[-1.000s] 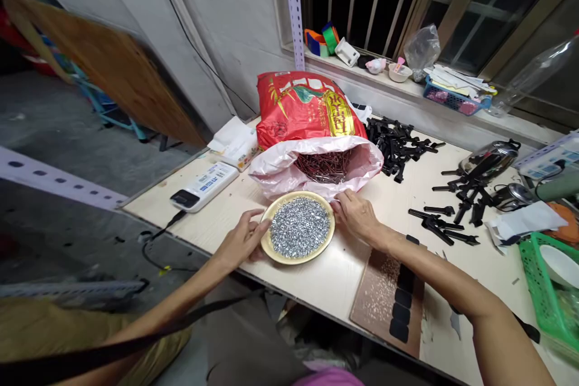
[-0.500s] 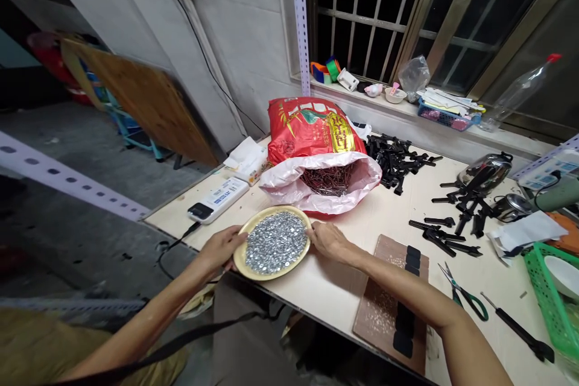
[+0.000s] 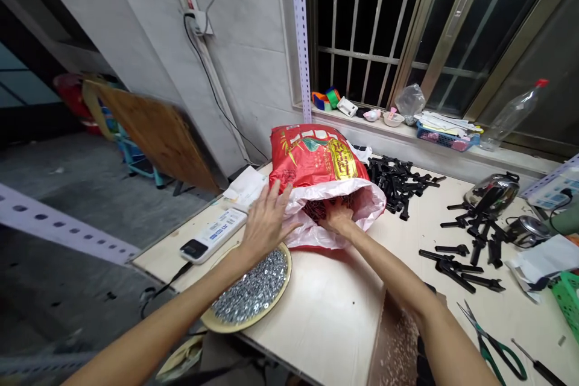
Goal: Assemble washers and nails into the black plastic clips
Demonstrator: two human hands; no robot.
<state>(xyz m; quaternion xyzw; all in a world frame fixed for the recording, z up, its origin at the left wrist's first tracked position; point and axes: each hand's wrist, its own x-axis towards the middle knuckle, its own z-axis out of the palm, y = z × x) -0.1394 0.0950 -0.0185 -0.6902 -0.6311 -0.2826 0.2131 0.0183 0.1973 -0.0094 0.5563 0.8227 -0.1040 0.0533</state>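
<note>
A red sack [image 3: 312, 157] with a white plastic lining lies open on the wooden table [image 3: 335, 301], full of dark reddish screws. My left hand [image 3: 266, 220] rests flat, fingers spread, on the sack's white lip at its left side. My right hand [image 3: 337, 217] reaches into the sack's mouth among the screws, its fingers hidden inside. A gold round plate [image 3: 248, 289] heaped with small silver nuts sits at the table's near left edge, under my left forearm.
A heap of black plastic parts [image 3: 398, 178] lies behind the sack, more black pieces [image 3: 465, 253] to the right. Green-handled scissors [image 3: 491, 341] and a kettle [image 3: 493, 190] are at right. A white device [image 3: 212, 234] with cable sits left. A brown board [image 3: 398, 338] lies near me.
Both hands let go of the plate of nuts, which now sits nearer the table's edge. The left hand moved up onto the sack and the right went into its opening.
</note>
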